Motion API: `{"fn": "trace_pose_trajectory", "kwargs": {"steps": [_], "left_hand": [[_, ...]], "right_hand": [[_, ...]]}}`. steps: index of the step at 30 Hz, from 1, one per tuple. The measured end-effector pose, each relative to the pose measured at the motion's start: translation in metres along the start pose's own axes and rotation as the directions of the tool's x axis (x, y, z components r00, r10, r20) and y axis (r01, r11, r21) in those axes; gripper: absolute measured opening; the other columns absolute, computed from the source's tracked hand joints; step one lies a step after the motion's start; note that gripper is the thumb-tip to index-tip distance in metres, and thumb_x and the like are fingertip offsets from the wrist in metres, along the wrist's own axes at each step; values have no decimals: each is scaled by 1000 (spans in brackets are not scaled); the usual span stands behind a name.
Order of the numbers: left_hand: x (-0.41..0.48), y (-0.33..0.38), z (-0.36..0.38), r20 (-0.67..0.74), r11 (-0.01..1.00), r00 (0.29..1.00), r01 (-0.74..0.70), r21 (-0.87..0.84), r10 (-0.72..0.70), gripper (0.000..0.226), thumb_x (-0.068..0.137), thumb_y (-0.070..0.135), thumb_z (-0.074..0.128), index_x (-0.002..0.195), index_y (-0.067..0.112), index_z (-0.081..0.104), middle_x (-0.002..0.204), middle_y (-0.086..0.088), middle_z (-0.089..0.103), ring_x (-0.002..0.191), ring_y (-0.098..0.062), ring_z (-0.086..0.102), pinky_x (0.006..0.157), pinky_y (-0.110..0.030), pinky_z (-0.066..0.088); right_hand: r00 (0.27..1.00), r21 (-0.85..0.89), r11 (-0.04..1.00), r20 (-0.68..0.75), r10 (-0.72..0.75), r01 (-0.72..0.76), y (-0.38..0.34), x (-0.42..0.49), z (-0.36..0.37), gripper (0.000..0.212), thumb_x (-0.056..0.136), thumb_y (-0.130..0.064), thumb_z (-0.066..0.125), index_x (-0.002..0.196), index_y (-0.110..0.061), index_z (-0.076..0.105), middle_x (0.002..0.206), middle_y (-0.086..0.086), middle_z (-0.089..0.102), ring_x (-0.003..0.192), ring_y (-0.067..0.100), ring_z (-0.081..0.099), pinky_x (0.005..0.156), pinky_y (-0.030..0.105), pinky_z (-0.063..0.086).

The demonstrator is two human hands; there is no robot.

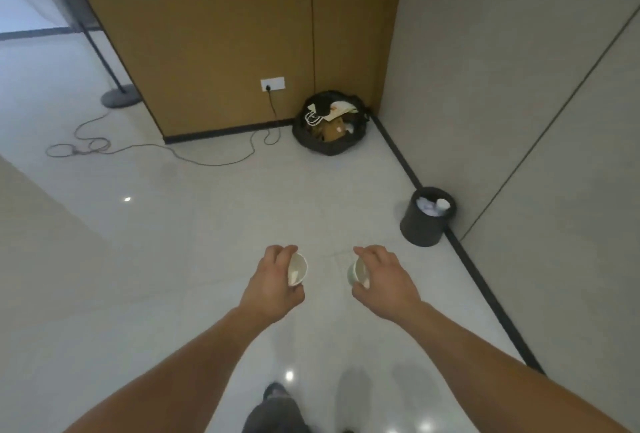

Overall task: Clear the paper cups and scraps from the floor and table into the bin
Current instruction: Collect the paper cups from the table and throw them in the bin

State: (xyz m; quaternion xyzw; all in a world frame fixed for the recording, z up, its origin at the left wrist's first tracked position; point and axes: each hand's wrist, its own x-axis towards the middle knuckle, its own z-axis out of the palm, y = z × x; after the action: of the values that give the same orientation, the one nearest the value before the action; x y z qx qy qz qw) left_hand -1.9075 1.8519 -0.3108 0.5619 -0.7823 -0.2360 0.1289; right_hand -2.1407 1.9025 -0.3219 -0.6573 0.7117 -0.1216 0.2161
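My left hand (275, 280) grips a white paper cup (298, 270), its mouth turned to the right. My right hand (382, 278) grips a second white paper cup (356, 271), its mouth turned to the left. Both hands hang above the pale floor in the middle of the view. A small black bin (422, 225) stands against the right wall, ahead and to the right of my right hand. It holds crumpled paper and a cup.
A black rubbish bag (329, 142) full of paper bags sits in the far corner. A cable (180, 155) runs across the floor from a wall socket (272, 83). A round stand base (119, 96) sits far left. My leg and shoe (275, 408) show below.
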Motion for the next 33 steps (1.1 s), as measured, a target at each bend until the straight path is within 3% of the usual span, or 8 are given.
{"fn": "trace_pose_trajectory", "kwargs": {"steps": [11, 21, 33], "left_hand": [[212, 108, 70, 140, 972, 963, -223, -70, 231, 74, 79, 33, 67, 143, 22, 31, 136, 0, 31, 117, -22, 46, 94, -35, 48], [375, 215, 142, 273, 912, 872, -405, -69, 407, 74, 82, 33, 66, 146, 22, 30, 137, -2, 32, 117, -23, 45, 94, -31, 46], [526, 310, 252, 272, 983, 945, -170, -69, 182, 77, 78, 36, 71, 142, 30, 30, 137, 4, 31, 118, -18, 44, 94, -30, 48]], "right_hand": [[957, -28, 960, -99, 274, -278, 137, 97, -85, 72, 84, -37, 59, 150, -26, 30, 146, -2, 32, 131, 22, 33, 103, 29, 36], [880, 54, 895, -165, 446, -443, 267, 173, -145, 70, 84, -36, 59, 147, -22, 35, 145, 0, 37, 130, 22, 37, 107, 30, 37], [922, 24, 922, -7, 388, -387, 448, 320, -211, 70, 84, -34, 62, 147, -21, 36, 145, 2, 38, 127, 24, 39, 103, 29, 38]]}}
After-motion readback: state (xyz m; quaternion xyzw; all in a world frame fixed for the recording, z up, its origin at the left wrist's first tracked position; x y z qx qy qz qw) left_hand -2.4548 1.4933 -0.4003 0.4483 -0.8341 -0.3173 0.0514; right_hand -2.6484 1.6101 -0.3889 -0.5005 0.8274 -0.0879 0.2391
